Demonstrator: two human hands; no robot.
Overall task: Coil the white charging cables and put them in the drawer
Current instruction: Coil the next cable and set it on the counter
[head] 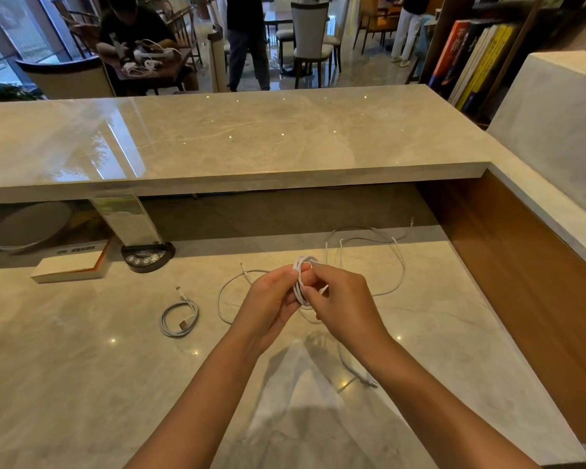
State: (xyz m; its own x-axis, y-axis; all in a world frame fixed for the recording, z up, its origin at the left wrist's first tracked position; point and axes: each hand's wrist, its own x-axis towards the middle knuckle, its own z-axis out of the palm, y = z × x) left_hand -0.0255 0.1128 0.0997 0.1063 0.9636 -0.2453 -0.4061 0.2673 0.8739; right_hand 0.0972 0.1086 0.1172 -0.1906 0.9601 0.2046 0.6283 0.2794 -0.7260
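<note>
Both forearms are reaching over the glossy, veined marble counter [82,384], the left hand [268,308] and right hand [344,304] pinching a thin white cable bundle [301,282] between them, while a finished grey-white coil [179,318] is lying left of the hands and loose cable [398,262] is trailing beyond.

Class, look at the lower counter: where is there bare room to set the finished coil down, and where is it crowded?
Bare counter lies near left, below the coiled cable and book. The near strip by the wooden side panel looks free too. Crowded: around both hands, left hand and right hand, where loose cables loop.
</note>
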